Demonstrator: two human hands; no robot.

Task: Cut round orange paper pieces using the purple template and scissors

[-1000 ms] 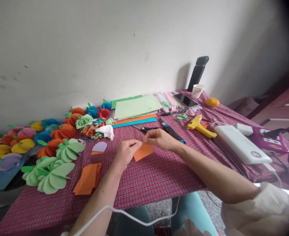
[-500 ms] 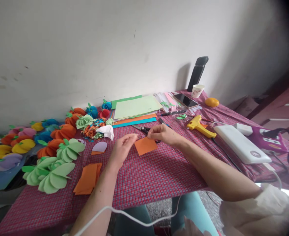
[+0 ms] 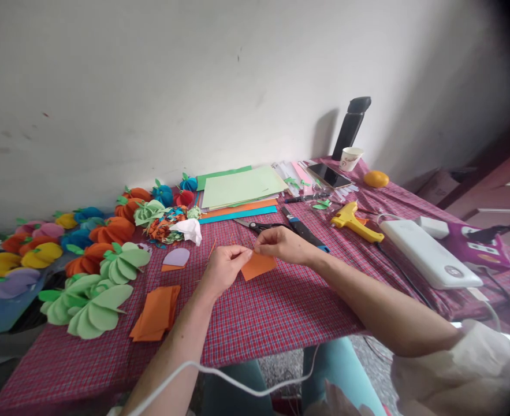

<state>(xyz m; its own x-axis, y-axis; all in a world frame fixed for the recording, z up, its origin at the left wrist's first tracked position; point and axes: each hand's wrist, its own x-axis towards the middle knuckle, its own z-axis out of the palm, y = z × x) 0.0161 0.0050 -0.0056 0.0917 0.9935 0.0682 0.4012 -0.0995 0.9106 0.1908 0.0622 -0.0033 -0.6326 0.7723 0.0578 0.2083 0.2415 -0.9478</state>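
Note:
A square piece of orange paper is held up over the checked cloth. My right hand pinches its top edge between thumb and fingertips. At the upper left corner my left hand is closed too, thumb against fingers, and the two sets of fingertips almost meet there. Just behind the hands lie black scissors and a black and blue utility knife. To the left are a stack of orange paper pieces and a lilac rounded paper piece lying on orange paper.
Several folded-paper pumpkins crowd the left side. Coloured paper sheets lie by the wall, near shredded scraps. On the right are a yellow glue gun, a white power bank, a paper cup and a black bottle.
My left hand has moved right and closed at the paper's upper left corner. My right hand has shifted slightly left along the top edge, uncovering the utility knife.

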